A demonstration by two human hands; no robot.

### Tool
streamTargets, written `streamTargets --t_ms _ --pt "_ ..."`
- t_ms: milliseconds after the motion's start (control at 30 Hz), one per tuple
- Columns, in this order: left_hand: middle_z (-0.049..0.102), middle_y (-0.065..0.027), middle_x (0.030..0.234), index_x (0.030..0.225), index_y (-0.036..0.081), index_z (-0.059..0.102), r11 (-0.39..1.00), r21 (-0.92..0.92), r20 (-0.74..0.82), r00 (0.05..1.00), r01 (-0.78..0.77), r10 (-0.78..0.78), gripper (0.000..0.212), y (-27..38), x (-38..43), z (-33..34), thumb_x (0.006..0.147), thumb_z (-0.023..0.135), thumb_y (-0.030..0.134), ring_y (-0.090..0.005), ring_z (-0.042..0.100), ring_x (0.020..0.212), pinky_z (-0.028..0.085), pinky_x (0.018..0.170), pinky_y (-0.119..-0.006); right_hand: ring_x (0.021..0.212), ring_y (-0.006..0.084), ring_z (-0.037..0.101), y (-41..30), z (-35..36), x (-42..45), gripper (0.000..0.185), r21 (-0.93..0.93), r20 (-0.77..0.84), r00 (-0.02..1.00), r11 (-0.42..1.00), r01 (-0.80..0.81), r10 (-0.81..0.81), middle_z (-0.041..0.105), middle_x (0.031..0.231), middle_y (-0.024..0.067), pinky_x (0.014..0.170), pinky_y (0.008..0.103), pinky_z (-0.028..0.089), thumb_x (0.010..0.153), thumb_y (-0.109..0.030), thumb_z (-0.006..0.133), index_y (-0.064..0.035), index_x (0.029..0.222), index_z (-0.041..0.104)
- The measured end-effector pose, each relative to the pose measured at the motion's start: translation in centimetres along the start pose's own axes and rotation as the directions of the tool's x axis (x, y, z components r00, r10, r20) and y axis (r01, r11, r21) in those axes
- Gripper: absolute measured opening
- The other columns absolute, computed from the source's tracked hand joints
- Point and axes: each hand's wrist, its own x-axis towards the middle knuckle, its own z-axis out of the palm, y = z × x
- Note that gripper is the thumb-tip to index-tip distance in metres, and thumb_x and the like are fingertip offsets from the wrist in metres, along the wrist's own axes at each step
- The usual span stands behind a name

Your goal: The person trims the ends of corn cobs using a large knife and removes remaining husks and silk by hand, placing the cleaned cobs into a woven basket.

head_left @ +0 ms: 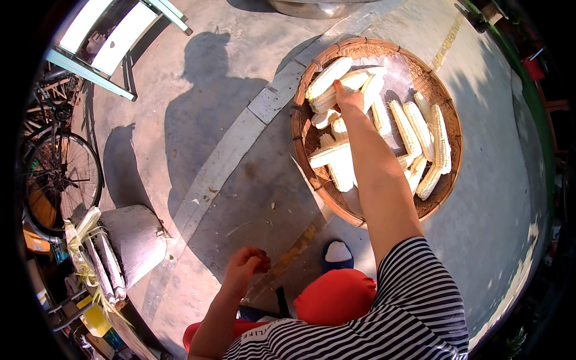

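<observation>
My right hand (350, 98) reaches into a round woven bamboo basket (455, 135) and grips a pale corn cob (323, 101) among other cobs on its left side. Husked corn cobs (418, 130) also lie along the basket's right side. Part of a mesh-like lining (398, 76) shows on the basket floor. My forearm hides some of the cobs in the middle. Held low over the concrete near my lap, my left hand (245, 267) has loosely curled fingers, with nothing visible in it.
A light-coloured bench or chair (126, 38) stands at upper left, above a bicycle (63, 180). Dry husks (90, 252) lie by a pale tub (135, 243) at lower left. A metal basin (315, 9) sits at the top edge. My slippered foot (337, 254) is below the basket.
</observation>
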Motion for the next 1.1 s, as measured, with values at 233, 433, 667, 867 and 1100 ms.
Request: streamTargets --t_ms 233,433,667,867,1100 --pt "0.064 -0.0135 0.094 0.101 -0.003 0.056 0.999 0.020 0.012 0.999 0.031 -0.032 0.018 -0.6 0.0 0.7 0.088 0.047 0.007 -0.0212 0.063 0.083 0.052 0.078 -0.032 0.102 0.0303 0.061 0.3 -2.6 -2.9 0.080 0.188 0.065 0.998 0.982 -0.024 0.012 0.062 0.108 0.0249 0.089 0.0329 0.047 0.072 -0.060 0.063 0.0117 0.109 0.058" --pt "0.063 -0.0134 0.094 0.101 -0.002 0.056 0.999 0.010 -0.016 0.999 0.048 -0.047 0.018 -0.5 0.1 0.7 0.089 0.046 0.006 -0.0207 0.063 0.084 0.051 0.079 -0.032 0.078 0.0214 0.067 -1.5 -3.7 -3.0 0.074 0.210 0.323 0.939 0.959 -0.189 0.114 0.067 0.083 0.0157 0.070 0.0284 0.053 0.079 -0.061 0.057 0.0102 0.100 0.061" --pt "0.063 -0.0129 0.094 0.101 -0.002 0.056 0.999 0.005 -0.006 0.999 0.046 -0.046 0.018 -0.6 0.2 0.8 0.089 0.046 0.006 -0.0202 0.062 0.083 0.051 0.078 -0.031 0.103 0.0312 0.059 -0.4 -2.0 -1.5 0.077 0.071 0.091 0.996 0.997 -0.010 0.004 0.063 0.104 0.0251 0.092 0.0330 0.042 0.076 -0.058 0.056 0.0155 0.101 0.060" --pt "0.063 -0.0135 0.095 0.101 -0.002 0.055 0.998 -0.001 0.005 0.998 0.068 -0.068 0.018 -0.4 0.8 0.2 0.089 0.045 0.007 -0.0204 0.062 0.084 0.051 0.078 -0.032 0.047 0.0164 0.052 3.7 -5.0 0.1 0.043 0.763 0.119 0.983 0.647 0.002 -0.143 0.057 0.062 0.0076 0.045 0.0289 0.044 0.075 -0.039 0.066 0.0036 0.074 0.060" --pt "0.063 -0.0134 0.094 0.103 -0.002 0.056 0.998 0.000 0.042 0.997 0.067 -0.067 0.019 0.2 1.8 0.8 0.089 0.045 0.007 -0.0207 0.063 0.083 0.051 0.078 -0.032 0.059 0.0201 0.056 11.3 -17.8 12.6 0.060 0.085 -0.243 0.967 0.995 -0.059 0.078 0.060 0.067 0.0084 0.055 0.0335 0.044 0.069 -0.056 0.065 0.0031 0.079 0.066"
